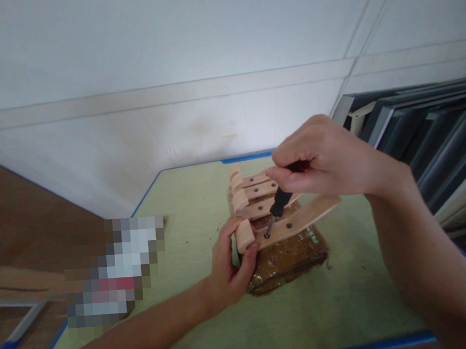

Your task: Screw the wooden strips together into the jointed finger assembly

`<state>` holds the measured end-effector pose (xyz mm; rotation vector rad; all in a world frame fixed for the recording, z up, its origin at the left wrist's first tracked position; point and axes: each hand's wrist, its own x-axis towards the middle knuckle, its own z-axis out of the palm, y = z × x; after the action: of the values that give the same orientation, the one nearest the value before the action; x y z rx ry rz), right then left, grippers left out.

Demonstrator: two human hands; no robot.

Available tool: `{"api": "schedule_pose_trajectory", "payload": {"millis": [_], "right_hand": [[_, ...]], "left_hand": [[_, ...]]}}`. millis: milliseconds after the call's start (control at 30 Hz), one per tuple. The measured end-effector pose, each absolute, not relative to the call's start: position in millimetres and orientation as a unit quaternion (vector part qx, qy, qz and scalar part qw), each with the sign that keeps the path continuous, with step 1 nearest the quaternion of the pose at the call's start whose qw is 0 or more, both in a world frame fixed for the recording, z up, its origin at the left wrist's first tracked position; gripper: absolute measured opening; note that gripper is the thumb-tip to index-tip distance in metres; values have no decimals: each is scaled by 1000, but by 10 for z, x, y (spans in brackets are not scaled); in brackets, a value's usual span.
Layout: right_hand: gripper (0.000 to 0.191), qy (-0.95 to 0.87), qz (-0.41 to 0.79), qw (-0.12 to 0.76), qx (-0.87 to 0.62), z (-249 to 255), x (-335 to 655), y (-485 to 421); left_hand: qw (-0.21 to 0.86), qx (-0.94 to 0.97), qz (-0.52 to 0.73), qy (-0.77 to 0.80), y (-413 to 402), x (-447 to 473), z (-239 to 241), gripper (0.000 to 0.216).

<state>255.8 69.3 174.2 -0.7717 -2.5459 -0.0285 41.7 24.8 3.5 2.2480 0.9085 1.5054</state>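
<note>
My right hand (pixel 315 158) is closed around the black handle of a screwdriver (pixel 281 200), held tilted with its tip down. The tip meets a dark screw hole in the nearest wooden piece (pixel 305 217), a pale strip with a thick block at its left end. That block sits between the thumb and fingers of my left hand (pixel 233 259). Several similar wooden pieces (pixel 255 210) lie in a row behind it, each with dark holes or screws. Under them is a brown, tape-wrapped cardboard slab (pixel 282 259).
The pale green table (pixel 196 219) has blue edging and stands against a white wall (pixel 197 118). A blurred-out, pixelated item (pixel 123 267) lies at the left. Dark flat panels (pixel 425 124) lean at the right, beyond the table.
</note>
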Motion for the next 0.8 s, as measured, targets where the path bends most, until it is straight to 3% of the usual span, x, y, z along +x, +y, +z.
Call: {"api": "schedule_pose_trajectory", "payload": {"millis": [133,333,533,800], "right_hand": [[45,-925,-15,240,-293,1712,2552,731],[21,-954,74,226,-185,1766,2639,742],[24,-945,185,178,-204,1876,2756,638],[27,-949,72,203,-230,1815,2691,718]], "left_hand": [[137,783,524,307,245,420,39,40],[138,782,522,311,250,399,7,41],[142,783,521,309,251,379,-10,42],[122,784,521,315,250,400,21,40]]}}
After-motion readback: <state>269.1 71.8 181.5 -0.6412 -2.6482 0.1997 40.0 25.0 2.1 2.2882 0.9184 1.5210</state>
